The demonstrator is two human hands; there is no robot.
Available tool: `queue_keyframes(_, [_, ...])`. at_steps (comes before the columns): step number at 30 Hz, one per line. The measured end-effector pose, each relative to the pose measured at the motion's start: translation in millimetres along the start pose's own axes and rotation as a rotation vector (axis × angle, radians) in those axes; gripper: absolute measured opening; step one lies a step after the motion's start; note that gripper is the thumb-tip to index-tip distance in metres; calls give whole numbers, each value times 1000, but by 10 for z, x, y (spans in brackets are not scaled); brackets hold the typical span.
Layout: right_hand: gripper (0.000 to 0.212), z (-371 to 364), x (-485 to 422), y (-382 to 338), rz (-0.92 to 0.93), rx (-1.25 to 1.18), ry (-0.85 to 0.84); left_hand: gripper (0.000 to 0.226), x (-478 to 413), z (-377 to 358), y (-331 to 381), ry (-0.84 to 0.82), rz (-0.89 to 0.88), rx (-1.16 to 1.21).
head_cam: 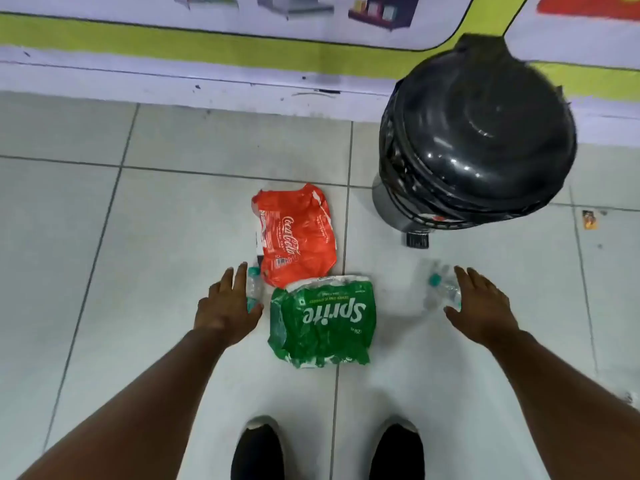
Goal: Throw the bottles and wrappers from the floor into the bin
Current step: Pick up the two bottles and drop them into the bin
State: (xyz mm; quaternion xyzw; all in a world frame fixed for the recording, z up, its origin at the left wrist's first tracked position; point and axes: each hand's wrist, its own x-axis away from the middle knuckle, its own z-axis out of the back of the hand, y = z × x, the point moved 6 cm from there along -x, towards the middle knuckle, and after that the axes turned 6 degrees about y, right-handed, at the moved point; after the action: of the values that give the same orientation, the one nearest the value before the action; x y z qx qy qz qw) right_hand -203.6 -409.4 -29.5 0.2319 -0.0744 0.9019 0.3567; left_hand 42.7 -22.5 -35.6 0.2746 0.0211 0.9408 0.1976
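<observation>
A red Coca-Cola wrapper (298, 237) and a green Sprite wrapper (323, 322) lie crumpled on the tiled floor in front of me. A small clear bottle with a teal cap (254, 285) lies left of the wrappers, right beside the fingers of my left hand (227, 306), which is spread above it. A second clear bottle with a teal cap (443, 289) lies to the right, blurred, just under the fingertips of my right hand (481, 306), also spread. The black pedal bin (474, 140) stands at the upper right with its domed lid down.
My two black shoes (258, 452) show at the bottom edge. A wall with a green and white printed banner (207, 39) runs behind the bin. A small scrap of paper (589, 219) lies on the floor right of the bin. The bin's pedal (416, 240) faces me.
</observation>
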Motion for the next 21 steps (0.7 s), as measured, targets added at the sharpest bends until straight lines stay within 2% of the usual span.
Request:
queue_keyframes(6, [88,-407,-279,29,-65,50,-98,95,-157,-590,-112,-104,78,3])
queue_keyframes(16, [86,-603,-538,121,-144,131,-48,97,-389,-788,-163,-18,130,20])
queue_keyframes(21, [63,-713,-608,162,-188,143,-49,85,-400,-845,-76,-24,169,32])
